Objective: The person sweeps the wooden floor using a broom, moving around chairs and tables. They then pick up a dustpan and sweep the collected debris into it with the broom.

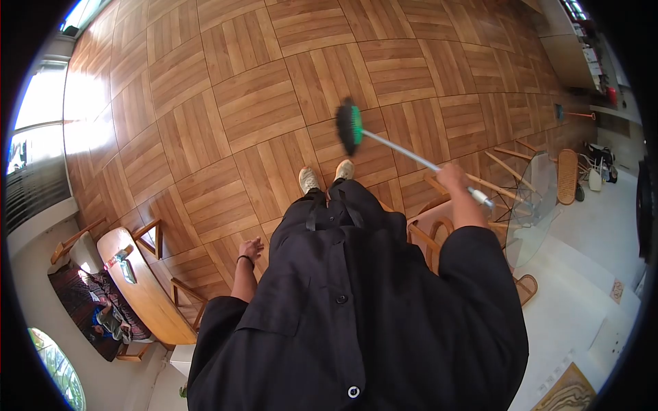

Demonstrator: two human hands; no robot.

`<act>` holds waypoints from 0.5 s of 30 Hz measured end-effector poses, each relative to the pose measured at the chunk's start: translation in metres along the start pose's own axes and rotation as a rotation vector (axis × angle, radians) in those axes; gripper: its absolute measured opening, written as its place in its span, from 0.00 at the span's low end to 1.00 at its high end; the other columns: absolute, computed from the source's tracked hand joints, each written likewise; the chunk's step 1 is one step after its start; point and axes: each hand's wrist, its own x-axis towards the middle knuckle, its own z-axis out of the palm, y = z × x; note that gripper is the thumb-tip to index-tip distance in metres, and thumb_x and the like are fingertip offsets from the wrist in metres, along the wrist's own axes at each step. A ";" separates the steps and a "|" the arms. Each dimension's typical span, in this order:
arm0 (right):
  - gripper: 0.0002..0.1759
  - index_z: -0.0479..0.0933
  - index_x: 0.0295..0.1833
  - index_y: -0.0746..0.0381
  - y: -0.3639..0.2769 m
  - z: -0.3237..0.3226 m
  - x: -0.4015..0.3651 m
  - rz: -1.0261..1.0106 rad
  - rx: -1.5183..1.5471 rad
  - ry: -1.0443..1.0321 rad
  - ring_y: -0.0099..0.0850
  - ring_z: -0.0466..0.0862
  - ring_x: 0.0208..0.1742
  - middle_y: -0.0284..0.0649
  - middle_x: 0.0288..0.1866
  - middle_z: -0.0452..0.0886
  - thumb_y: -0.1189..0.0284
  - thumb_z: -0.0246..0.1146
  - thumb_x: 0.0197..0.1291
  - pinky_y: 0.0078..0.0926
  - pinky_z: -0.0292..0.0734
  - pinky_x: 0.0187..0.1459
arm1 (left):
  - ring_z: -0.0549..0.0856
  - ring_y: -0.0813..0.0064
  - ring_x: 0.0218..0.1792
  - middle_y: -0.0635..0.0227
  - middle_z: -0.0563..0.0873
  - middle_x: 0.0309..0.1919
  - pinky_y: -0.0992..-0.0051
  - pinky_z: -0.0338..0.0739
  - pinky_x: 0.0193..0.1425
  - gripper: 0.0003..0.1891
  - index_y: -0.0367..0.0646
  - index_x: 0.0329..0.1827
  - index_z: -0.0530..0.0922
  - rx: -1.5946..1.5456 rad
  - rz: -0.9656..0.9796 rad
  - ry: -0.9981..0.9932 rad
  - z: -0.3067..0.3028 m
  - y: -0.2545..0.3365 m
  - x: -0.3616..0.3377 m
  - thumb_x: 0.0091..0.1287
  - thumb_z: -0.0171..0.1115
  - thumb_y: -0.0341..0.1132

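Note:
My right hand (452, 177) is wrapped round the grey handle of a broom (404, 151), close to the handle's end. The broom's head, green with black bristles, lies to the left of the hand, beyond my feet, and is slightly blurred. It is too blurred to tell whether the bristles touch the wooden floor (257, 89). My left hand (252, 248) hangs at my left side with its fingers apart and nothing in it. A dark band is round that wrist.
A wooden table (154, 294) with small items on it stands at the lower left, beside a patterned sofa (82, 301). On the right are a glass-topped table (534, 212) and wooden chairs (428, 243). Another long-handled tool (579, 114) lies at the far right.

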 end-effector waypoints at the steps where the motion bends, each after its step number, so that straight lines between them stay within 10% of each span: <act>1: 0.16 0.80 0.44 0.60 0.012 0.000 0.017 -0.011 -0.067 0.047 0.43 0.80 0.48 0.48 0.45 0.81 0.61 0.56 0.58 0.39 0.76 0.46 | 0.82 0.70 0.45 0.63 0.84 0.42 0.67 0.72 0.47 0.17 0.41 0.44 0.76 -0.024 -0.026 -0.024 0.003 -0.009 0.015 0.64 0.55 0.46; 6: 0.12 0.82 0.37 0.62 0.017 0.006 0.086 0.059 -0.202 0.321 0.41 0.84 0.40 0.47 0.37 0.83 0.68 0.56 0.57 0.33 0.80 0.37 | 0.81 0.71 0.45 0.65 0.84 0.42 0.66 0.71 0.47 0.16 0.43 0.44 0.76 0.036 0.025 -0.030 0.016 0.022 0.018 0.64 0.55 0.47; 15: 0.20 0.81 0.37 0.65 -0.035 -0.129 -0.011 -0.194 0.008 0.141 0.47 0.81 0.41 0.53 0.36 0.81 0.58 0.57 0.57 0.41 0.75 0.41 | 0.81 0.74 0.37 0.69 0.83 0.33 0.71 0.70 0.39 0.12 0.45 0.34 0.76 -0.137 0.162 0.002 0.033 0.094 0.015 0.62 0.59 0.45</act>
